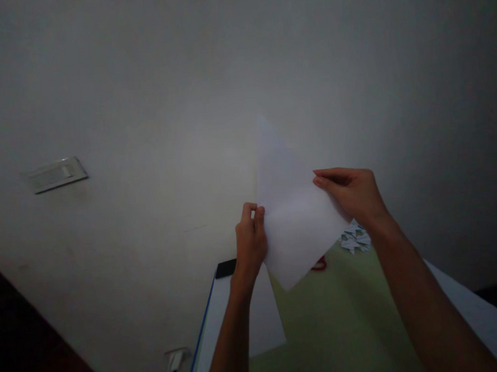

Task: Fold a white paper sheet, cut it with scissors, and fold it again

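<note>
I hold a white sheet of paper (295,217) up in the air in front of a pale wall, one corner pointing up and one down. My left hand (251,243) pinches its left corner with closed fingers. My right hand (352,193) grips its right edge, fingers pressed together on the sheet. A faint fold line crosses the sheet. Below lies a pale green table top (341,326).
A small folded patterned paper piece (355,239) and a red object (319,264), mostly hidden by the sheet, lie on the table's far side. A white sheet (235,316) and a black object (225,267) sit at the left. A wall switch plate (56,174) and a socket with a plug (175,360) are on the wall.
</note>
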The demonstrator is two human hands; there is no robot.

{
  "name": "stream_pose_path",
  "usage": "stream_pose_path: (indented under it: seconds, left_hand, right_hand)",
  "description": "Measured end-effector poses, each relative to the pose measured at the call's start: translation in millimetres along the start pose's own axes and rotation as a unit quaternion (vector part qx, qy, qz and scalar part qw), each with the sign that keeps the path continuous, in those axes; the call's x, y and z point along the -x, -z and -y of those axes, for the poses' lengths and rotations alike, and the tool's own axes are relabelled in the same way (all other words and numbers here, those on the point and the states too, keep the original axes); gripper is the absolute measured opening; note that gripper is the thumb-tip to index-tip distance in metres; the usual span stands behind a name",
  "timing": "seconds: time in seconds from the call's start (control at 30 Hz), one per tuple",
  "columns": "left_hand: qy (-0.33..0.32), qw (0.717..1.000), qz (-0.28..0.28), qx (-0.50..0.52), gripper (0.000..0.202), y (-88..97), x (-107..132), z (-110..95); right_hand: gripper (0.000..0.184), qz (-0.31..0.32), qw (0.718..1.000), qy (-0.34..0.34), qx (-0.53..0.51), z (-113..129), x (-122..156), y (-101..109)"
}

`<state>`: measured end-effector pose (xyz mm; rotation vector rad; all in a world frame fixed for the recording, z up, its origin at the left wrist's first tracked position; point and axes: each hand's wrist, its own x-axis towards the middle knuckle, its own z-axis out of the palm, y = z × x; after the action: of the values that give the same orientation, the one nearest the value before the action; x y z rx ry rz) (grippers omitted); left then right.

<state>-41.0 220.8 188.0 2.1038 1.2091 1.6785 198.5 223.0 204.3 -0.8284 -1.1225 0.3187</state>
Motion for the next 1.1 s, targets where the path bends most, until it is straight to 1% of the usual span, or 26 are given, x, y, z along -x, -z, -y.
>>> stream_pose_path:
  seconds: [0.2,0.3,0.37,0.47,0.6,0.77,0.9,0.97,1.1]
  left_hand:
    - [0.042,0.998,-0.021,0.033,0.028,1.0,1.2,-5.2]
    - [0.055,0.997,-0.023,0.048,0.035,2.0,-0.4,-0.9]
    - [0.06,0.996,-0.005,0.06,0.039,4.1,-2.4,4.6]
    - [0.044,0.995,0.034,0.081,0.042,8.7,-5.3,12.7]
    - [0.017,0.995,0.047,0.084,0.05,12.6,-7.3,17.7]
    - [0.004,0.996,0.062,0.069,0.037,12.4,-6.9,18.5]
    - [0.004,0.994,0.081,0.069,0.035,12.7,-6.0,19.2]
    - [0.003,0.995,0.081,0.057,0.035,12.4,-5.4,18.9]
    - [-0.001,0.998,0.053,0.028,0.038,9.3,-3.8,17.4]
  right_hand:
    - [0.016,0.017,1.0,0.002,0.006,4.9,1.7,-1.9]
    - [0.014,-0.005,1.0,0.004,0.015,3.1,0.6,0.4]
    - [0.014,-0.036,0.999,0.008,0.02,-2.5,-1.9,4.7]
    - [0.016,-0.081,0.997,0.008,0.017,-13.3,-6.7,12.4]
    - [0.018,-0.106,0.994,0.018,0.015,-18.9,-8.8,15.7]
    - [0.017,-0.107,0.994,0.016,0.002,-14.6,-6.7,11.8]
    - [0.017,-0.109,0.994,0.018,0.004,-17.5,-7.7,12.4]
    - [0.017,-0.107,0.994,0.019,0.007,-19.5,-8.3,13.1]
    - [0.019,-0.102,0.995,0.012,-0.006,-19.1,-8.2,12.4]
